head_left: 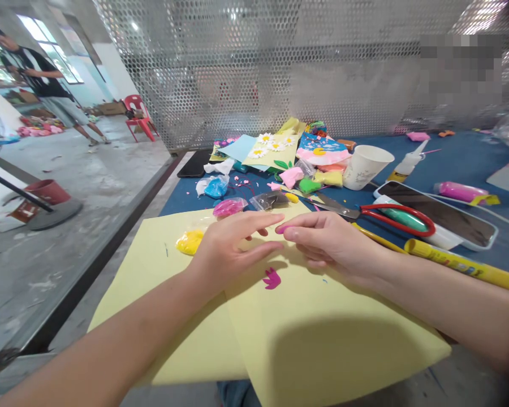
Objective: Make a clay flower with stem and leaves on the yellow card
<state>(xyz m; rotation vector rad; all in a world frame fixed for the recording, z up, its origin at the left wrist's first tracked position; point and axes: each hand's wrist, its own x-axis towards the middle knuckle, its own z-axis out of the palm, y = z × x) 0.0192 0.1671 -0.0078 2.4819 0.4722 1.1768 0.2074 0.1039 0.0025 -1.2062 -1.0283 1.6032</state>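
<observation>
Between the thumb and fingers of my right hand (322, 237) is a small piece of magenta modelling clay (282, 229). My left hand (237, 243) faces it from the other side, its thumb and fingers apart with nothing in them. Both hands are over yellow paper (322, 350). Just below them a flat magenta clay shape (272, 278) with pointed tips lies on the sheet. Beside my left wrist is a bag of yellow clay (189, 242), partly hidden by the hand. A bag of magenta clay (229, 207) lies beyond my left fingers.
Red-handled scissors (396, 219), a yellow marker (462, 264) and a phone (441, 213) lie to the right. Behind them stand a paper cup (367, 167) and a glue bottle (407, 164). Daisy-decorated paper (275, 148) lies at the back, before a perforated metal panel (237, 73). A person (42, 79) stands far left.
</observation>
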